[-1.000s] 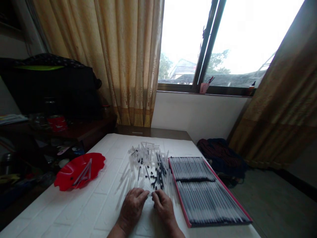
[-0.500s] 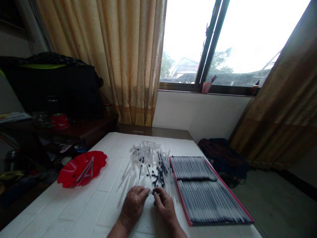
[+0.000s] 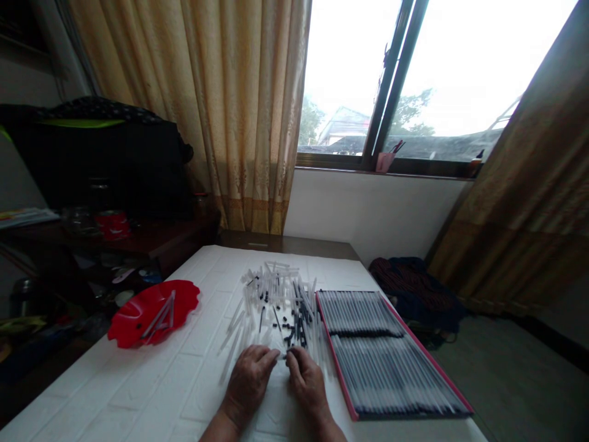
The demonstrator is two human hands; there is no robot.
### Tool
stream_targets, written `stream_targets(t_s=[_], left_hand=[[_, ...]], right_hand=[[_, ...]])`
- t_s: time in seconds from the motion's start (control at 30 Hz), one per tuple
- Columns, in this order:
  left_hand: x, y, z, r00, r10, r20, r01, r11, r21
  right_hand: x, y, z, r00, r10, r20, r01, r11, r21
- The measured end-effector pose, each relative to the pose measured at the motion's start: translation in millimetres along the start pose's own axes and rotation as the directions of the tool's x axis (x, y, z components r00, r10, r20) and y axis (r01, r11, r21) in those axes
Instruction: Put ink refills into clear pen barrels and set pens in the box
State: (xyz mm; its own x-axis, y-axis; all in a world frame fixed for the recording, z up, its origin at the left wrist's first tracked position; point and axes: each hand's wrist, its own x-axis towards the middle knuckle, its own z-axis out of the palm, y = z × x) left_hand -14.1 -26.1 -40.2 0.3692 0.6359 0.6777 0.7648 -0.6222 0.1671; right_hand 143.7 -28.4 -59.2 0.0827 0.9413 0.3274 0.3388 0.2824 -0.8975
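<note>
My left hand (image 3: pixel 248 380) and my right hand (image 3: pixel 307 383) rest close together on the white brick-patterned table top (image 3: pixel 138 380), just in front of a loose pile of clear plastic tubes (image 3: pixel 273 294). Their fingertips meet around a thin clear tube (image 3: pixel 281 356), and the small piece at its end is too small to make out. Small black plastic parts (image 3: pixel 289 326) lie scattered through the pile. To the right of my right hand is a red-edged tray (image 3: pixel 426 351) holding neat rows of tubes with dark ends.
A wavy red plate (image 3: pixel 131 325) with several clear tubes stands on the table's left. Beyond the table's left edge are a cluttered dark shelf and a black bag (image 3: pixel 101 153). A dark cloth bundle (image 3: pixel 414 288) lies on the floor to the right.
The view has drifted slightly. My hands stay at the pile's front edge, with only small finger movements around the thin tube. The pile, tray and plate have not visibly changed.
</note>
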Motion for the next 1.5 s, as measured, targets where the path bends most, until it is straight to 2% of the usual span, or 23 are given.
stream_targets(t_s=[0.13,0.3,0.5,0.73,1.03,1.33,1.5], left_hand=[[-0.7,-1.7,0.6,1.0,-0.017,0.007,0.017,1.0,0.006],[-1.2,-1.9,2.0,1.0,-0.011,0.009,0.01,1.0,0.017],[-2.0,-1.5,2.4,0.999,-0.011,0.032,0.011,1.0,0.004],[-3.1,-2.4,2.8,1.0,-0.01,0.026,0.01,1.0,0.016],[-1.6,-2.2,3.5,0.998,-0.007,0.058,0.007,1.0,0.005],[-3.3,-3.5,4.5,0.998,-0.009,0.066,0.009,1.0,-0.007],[-3.5,-3.5,4.8,0.997,-0.002,0.071,0.001,1.0,0.009]], right_hand=[[-0.6,5.8,1.3,1.0,-0.022,0.013,0.021,0.999,0.027],[-0.8,6.2,1.5,0.997,-0.074,0.011,0.074,0.997,-0.02],[-0.1,1.0,-0.5,0.997,-0.079,0.0,0.078,0.995,-0.054],[-1.7,8.3,1.7,0.998,-0.059,0.027,0.058,0.998,0.019],[0.0,1.9,0.7,0.998,-0.054,0.016,0.055,0.997,-0.061],[-1.4,4.3,0.8,0.997,-0.066,0.035,0.066,0.998,-0.003],[-1.0,0.8,-0.1,0.997,-0.063,0.034,0.064,0.997,-0.034]])
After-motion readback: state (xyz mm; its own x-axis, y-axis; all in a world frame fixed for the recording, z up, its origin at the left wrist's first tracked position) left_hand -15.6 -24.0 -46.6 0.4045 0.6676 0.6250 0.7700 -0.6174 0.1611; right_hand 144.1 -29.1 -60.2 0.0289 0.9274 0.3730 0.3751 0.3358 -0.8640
